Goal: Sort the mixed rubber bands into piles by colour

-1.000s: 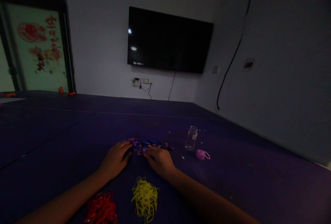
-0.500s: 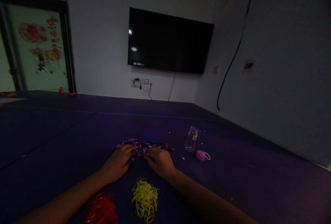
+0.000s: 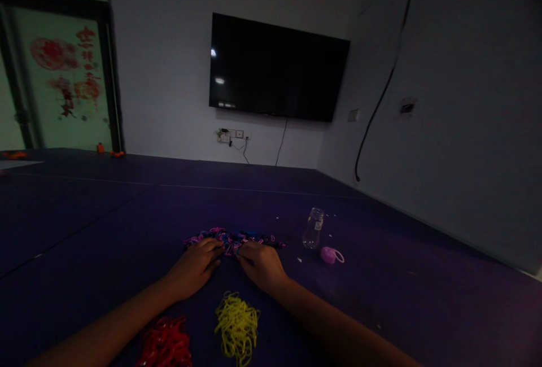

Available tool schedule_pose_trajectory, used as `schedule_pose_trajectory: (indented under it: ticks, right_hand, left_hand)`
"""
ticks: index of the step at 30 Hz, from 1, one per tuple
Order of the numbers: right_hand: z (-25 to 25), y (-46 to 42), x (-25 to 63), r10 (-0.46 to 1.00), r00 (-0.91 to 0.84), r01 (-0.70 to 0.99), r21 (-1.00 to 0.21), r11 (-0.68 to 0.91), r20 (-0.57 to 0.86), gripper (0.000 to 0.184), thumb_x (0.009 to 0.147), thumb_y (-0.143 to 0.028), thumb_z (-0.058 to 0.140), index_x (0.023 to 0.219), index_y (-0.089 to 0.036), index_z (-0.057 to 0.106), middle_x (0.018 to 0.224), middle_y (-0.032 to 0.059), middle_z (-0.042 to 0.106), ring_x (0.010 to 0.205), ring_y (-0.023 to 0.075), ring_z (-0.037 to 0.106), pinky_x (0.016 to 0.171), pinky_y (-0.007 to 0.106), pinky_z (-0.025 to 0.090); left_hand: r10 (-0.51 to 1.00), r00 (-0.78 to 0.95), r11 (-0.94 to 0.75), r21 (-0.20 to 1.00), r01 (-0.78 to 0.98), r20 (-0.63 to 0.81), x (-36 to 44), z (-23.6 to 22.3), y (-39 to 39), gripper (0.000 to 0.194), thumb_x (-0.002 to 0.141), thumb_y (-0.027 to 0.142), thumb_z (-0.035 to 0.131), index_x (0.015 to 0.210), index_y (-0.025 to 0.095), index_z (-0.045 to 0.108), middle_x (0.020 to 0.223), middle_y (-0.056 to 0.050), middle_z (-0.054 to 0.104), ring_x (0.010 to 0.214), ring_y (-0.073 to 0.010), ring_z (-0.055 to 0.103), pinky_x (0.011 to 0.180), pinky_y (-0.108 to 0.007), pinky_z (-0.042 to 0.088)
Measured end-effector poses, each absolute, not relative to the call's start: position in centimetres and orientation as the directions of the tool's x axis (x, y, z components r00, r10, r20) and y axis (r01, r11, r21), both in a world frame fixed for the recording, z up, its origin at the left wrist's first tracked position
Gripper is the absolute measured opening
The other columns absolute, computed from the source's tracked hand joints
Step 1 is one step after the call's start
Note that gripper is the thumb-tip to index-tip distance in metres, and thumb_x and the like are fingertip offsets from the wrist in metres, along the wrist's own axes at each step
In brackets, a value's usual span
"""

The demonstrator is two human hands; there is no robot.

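Observation:
A loose pile of small pink, blue and dark loops, which look like elastic bands, lies on the dark purple tabletop. My left hand rests at the pile's near left side, fingers laid over its edge and thumb held apart. At the near right side, my right hand has bent fingers, with thumb and fingertips close together at the loops; what they hold, if anything, is too dark to make out. Closer to me, between my forearms, sit a heap of yellow bands and a heap of red bands, the red one partly cut off by the frame.
Right of the pile stands a clear bottle, with a pink cap with a ring beside it. Small white scraps dot the purple tabletop. A television hangs on the far wall. Orange objects sit at the far left edge.
Hardly anything differs. Both hands stay at the pile, with at most a slight shift of the fingers; the heaps, bottle and cap have not moved.

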State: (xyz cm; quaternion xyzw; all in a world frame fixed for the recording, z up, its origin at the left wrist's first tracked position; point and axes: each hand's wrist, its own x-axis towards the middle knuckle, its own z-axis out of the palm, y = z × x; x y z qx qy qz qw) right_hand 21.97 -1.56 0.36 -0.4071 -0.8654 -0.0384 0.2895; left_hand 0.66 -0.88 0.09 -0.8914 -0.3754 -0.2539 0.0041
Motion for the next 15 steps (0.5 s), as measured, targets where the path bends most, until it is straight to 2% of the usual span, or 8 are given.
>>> schedule_pose_trajectory:
  ticks: [7,15]
  right_hand:
    - [0.6,-1.67,21.87,0.691,-0.499,0.738,-0.16,0.655,0.524,0.019,0.085,-0.017,0.05,0.073,-0.02,0.063,0.077,0.0011,0.066,0.076,0.0134,0.061,0.063,0.02,0.04]
    - [0.49,-1.55,21.89,0.706,-0.493,0.747,-0.168,0.643,0.509,0.016,0.085,-0.018,0.051,0.075,-0.02,0.064,0.079,0.0013,0.067,0.076,0.0136,0.061,0.064,0.021,0.04]
  left_hand:
    - [0.664,0.607,-0.721,0.158,0.675,0.437,0.66,0.02,-0.67,0.031,0.086,0.015,0.048,0.114,0.021,0.062,0.119,-0.007,0.06,0.114,-0.0227,0.051,0.096,-0.04,0.042]
    - [0.634,0.601,-0.745,0.175,0.644,0.487,0.66,-0.19,-0.72,0.032,0.086,0.012,0.047,0.115,0.02,0.058,0.119,-0.006,0.059,0.113,-0.0212,0.051,0.097,-0.039,0.042]
